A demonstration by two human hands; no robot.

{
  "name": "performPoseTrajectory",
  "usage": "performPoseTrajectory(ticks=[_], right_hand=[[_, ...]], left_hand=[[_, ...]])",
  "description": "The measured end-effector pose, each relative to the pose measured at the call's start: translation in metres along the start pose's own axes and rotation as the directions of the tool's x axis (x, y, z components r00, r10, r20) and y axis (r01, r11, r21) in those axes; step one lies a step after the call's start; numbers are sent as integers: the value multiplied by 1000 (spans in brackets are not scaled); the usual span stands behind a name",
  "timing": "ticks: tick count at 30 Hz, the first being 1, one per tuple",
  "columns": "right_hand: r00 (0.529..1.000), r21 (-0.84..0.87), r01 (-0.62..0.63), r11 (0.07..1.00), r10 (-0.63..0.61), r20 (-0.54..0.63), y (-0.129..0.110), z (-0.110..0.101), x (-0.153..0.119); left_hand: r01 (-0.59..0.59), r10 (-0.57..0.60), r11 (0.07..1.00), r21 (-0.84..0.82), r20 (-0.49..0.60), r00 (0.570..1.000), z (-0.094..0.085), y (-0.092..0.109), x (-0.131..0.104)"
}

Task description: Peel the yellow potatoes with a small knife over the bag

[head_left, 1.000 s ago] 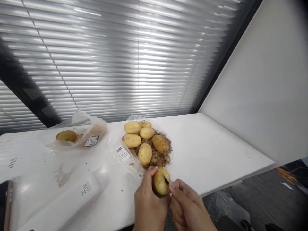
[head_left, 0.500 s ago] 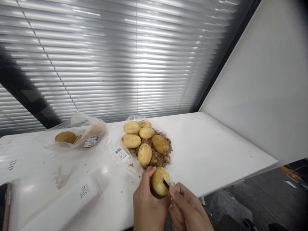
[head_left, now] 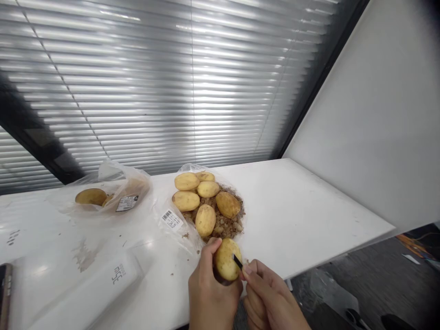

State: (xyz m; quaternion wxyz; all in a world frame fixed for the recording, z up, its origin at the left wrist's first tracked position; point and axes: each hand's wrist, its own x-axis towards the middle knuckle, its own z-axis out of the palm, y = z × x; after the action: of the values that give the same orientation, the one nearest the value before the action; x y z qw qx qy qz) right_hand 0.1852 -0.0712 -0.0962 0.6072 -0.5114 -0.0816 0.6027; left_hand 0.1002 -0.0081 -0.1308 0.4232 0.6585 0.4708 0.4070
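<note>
My left hand [head_left: 213,286] is wrapped round a pale yellow potato [head_left: 227,260] near the table's front edge, its thumb along the potato's left side. Pinched in my right hand [head_left: 266,291] is a small thin black blade [head_left: 237,262]; its handle end is hidden by my fingers. The blade's tip touches the potato's right side. Just beyond lie several pale potatoes [head_left: 205,221] and one browner potato [head_left: 228,205], on a heap of brown peel scraps [head_left: 225,227] spread over a clear plastic bag [head_left: 187,233] with a barcode label.
Farther left, another plastic bag [head_left: 137,185] holds brown potatoes [head_left: 91,197]. A white box [head_left: 92,293] and part of a phone [head_left: 4,293] lie at the front left of the white table [head_left: 292,206]. Blinds stand behind, a white panel [head_left: 385,114] at right.
The camera view has shifted slightly. Both hands stay at the potato, and the black blade remains against its right side with hardly any movement.
</note>
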Motion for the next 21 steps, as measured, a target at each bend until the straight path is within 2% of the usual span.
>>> performPoseTrajectory(ticks=[5,9,16,21], right_hand=[[999,-59,39,997,-40,-6,1,-1,5],[992,-100,123,987,-126,-27,3,-4,11],[999,-141,41,989,-37,27,-15,-4,6],[995,-280,100,955,-95,34,-25,-10,3]], left_hand=[[-22,21,1000,15,19,1000,0,-1,-1],[-57,56,998,19,23,998,1,-3,-3],[-92,91,995,28,38,995,3,-8,-3],[-83,81,996,26,79,994,1,-8,-2]])
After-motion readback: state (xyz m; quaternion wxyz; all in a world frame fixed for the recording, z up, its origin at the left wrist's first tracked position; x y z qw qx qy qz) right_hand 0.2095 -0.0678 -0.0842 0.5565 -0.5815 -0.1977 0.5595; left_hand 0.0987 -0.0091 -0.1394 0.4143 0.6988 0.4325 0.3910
